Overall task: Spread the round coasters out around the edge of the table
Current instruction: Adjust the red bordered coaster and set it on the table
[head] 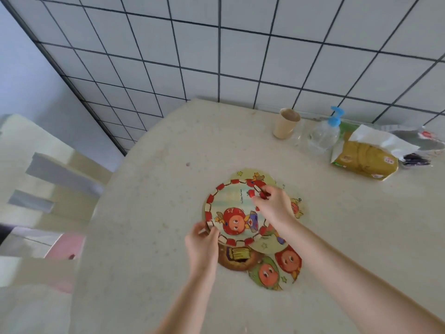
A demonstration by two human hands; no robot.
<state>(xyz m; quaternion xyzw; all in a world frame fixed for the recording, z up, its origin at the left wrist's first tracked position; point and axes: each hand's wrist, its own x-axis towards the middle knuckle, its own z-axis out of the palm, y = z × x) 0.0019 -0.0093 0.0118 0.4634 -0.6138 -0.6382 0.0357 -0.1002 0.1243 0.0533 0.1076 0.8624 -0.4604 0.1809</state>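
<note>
A pile of round cartoon-printed coasters lies near the middle of the pale round table (149,179). The top coaster (234,210) has a red-and-white checked rim and a red round-faced figure. My left hand (203,239) pinches its near-left rim. My right hand (272,204) grips its far-right rim with the fingers curled over the edge. Under it lie a yellow-green coaster (248,173), a brown coaster (237,259) and a green coaster with orange faces (277,271), partly covered.
At the back right stand a beige paper cup (286,123), a clear pump bottle with a blue top (325,133), a yellow tissue pack (366,157) and wrappers (416,141). A cream slatted chair (43,179) sits at the left. Tiled wall behind.
</note>
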